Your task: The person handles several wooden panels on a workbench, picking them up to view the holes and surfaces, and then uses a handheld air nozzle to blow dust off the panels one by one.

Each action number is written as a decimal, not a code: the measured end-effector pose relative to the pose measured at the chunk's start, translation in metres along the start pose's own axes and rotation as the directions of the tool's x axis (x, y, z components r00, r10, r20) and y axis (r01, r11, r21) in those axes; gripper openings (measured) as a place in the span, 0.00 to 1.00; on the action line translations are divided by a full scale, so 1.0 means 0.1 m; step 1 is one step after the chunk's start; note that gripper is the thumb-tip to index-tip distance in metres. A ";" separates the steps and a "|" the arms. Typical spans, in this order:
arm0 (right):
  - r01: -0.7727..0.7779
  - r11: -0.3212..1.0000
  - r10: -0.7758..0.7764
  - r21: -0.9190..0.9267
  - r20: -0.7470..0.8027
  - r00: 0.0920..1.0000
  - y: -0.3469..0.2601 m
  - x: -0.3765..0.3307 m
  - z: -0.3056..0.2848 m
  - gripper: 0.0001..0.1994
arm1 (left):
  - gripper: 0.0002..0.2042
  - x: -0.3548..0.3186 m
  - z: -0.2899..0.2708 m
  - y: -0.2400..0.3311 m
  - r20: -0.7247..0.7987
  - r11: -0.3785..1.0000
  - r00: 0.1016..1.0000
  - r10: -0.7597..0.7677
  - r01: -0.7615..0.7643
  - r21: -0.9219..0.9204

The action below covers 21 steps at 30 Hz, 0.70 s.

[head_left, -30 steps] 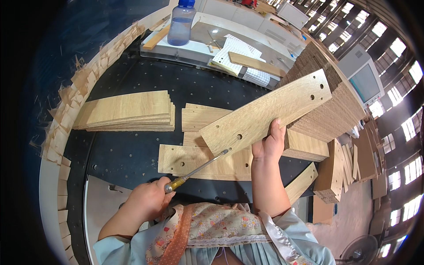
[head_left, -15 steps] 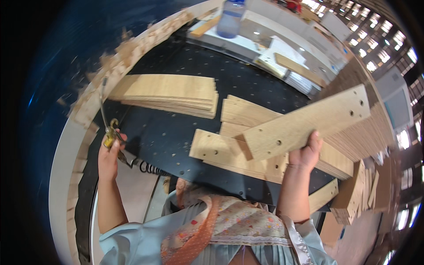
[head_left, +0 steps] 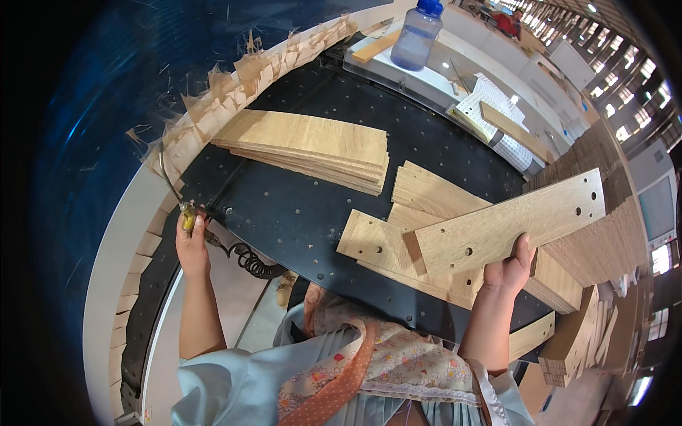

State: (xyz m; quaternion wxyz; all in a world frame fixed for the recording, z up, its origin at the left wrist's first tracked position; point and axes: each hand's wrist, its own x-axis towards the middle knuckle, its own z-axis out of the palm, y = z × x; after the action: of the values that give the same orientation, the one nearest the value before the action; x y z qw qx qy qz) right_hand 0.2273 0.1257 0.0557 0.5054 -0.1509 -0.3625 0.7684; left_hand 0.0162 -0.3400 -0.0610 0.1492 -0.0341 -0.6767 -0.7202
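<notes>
My left hand [head_left: 192, 245] is closed round an air blow gun [head_left: 187, 216] with a yellow body and a long bent metal nozzle. A black coiled hose [head_left: 252, 261] hangs by it at the table's edge. In my right hand [head_left: 510, 268] is a wooden board [head_left: 515, 220] with several drilled holes, gripped at its lower edge and tilted above the table. Beneath it lie more drilled boards [head_left: 376, 238], loosely overlapped. A neat stack of boards [head_left: 305, 145] rests on the black table, between my two hands and farther off.
The black table [head_left: 284, 206] is dotted with small holes. Torn brown edging [head_left: 241, 82] lines its left side. Tall board stacks [head_left: 604, 213] stand at the right. At the back are a blue water bottle [head_left: 417, 35] and a white ledge [head_left: 376, 65] with papers.
The whole view has shifted, so the table and boards sit farther right and slightly lower. Both hands keep their holds; the blow gun has turned a little in my left hand.
</notes>
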 end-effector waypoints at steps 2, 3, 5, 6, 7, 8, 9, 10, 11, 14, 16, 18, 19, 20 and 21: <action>-0.007 1.000 0.007 0.005 -0.006 1.000 0.02 -0.02 0.01 0.23 | 0.17 0.05 0.04 0.04 0.060 0.999 0.998 0.023 -0.025 0.031; -0.010 1.000 0.010 0.010 -0.008 1.000 0.02 -0.02 0.02 0.23 | 0.15 0.10 0.02 -0.10 0.069 0.997 0.997 -0.033 0.027 0.079; -0.030 0.999 0.030 0.030 0.012 0.999 0.02 -0.05 0.01 0.23 | 0.15 0.06 0.06 -0.19 0.036 0.956 0.985 -0.166 0.152 0.251; -0.036 0.999 0.036 0.038 0.018 0.999 0.02 -0.06 -0.01 0.23 | 0.15 0.03 0.09 -0.23 0.019 0.943 0.985 -0.171 0.158 0.293; -0.058 0.996 0.058 0.070 0.001 0.998 0.03 -0.06 -0.04 0.23 | 0.15 0.01 0.05 -0.25 -0.002 0.923 0.994 -0.109 0.102 0.370; -0.050 0.996 0.053 0.072 -0.030 0.998 0.04 -0.08 -0.03 0.22 | 0.16 -0.03 0.00 -0.29 -0.018 0.893 0.999 -0.050 0.052 0.447; -0.040 0.997 0.044 0.070 -0.057 0.997 0.06 -0.08 0.00 0.22 | 0.14 -0.07 -0.02 -0.28 -0.053 0.785 0.999 0.003 0.030 0.619; -0.030 0.997 0.036 0.068 -0.084 0.996 0.06 -0.11 0.00 0.22 | 0.16 -0.11 -0.15 -0.40 0.036 0.674 0.997 0.069 -0.073 0.735; -0.029 0.993 0.032 0.112 -0.029 0.999 0.05 -0.10 -0.02 0.22 | 0.17 -0.18 -0.20 -0.41 0.099 0.687 0.994 -0.050 -0.038 0.726; -0.066 0.956 0.068 0.286 0.002 0.998 0.02 -0.14 -0.06 0.21 | 0.17 -0.43 -0.16 -0.26 0.241 0.156 0.754 -0.612 -0.184 0.971; -0.227 0.924 0.239 0.308 -0.002 0.971 0.10 -0.18 -0.08 0.20 | 0.17 -0.61 0.08 0.07 0.527 0.495 0.539 -0.657 -0.218 0.841; -0.326 0.928 0.332 0.182 -0.006 0.943 0.27 -0.37 0.00 0.21 | 0.09 -0.67 0.55 0.44 0.655 0.804 0.582 -0.481 -0.005 0.595; -0.433 0.885 0.433 0.173 0.038 0.901 0.39 -0.45 -0.08 0.22 | 0.07 -0.68 0.74 0.54 0.653 0.871 0.700 -0.290 -0.090 0.483; -0.514 0.842 0.509 0.162 0.072 0.857 0.43 -0.52 -0.15 0.24 | 0.05 -0.64 1.04 0.75 0.629 0.915 0.773 -0.076 -0.197 0.353; -0.545 0.826 0.547 0.144 0.027 0.837 0.44 -0.62 -0.12 0.26 | 0.08 -0.58 1.25 0.96 0.672 0.900 0.741 -0.004 -0.291 0.326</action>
State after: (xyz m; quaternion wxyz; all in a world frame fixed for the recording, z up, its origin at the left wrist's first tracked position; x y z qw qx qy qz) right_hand 0.2325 0.0654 0.0076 0.2773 -0.2167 -0.2432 0.9039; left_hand 0.0772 -0.2108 0.0272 -0.0380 -0.3060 -0.8158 -0.4893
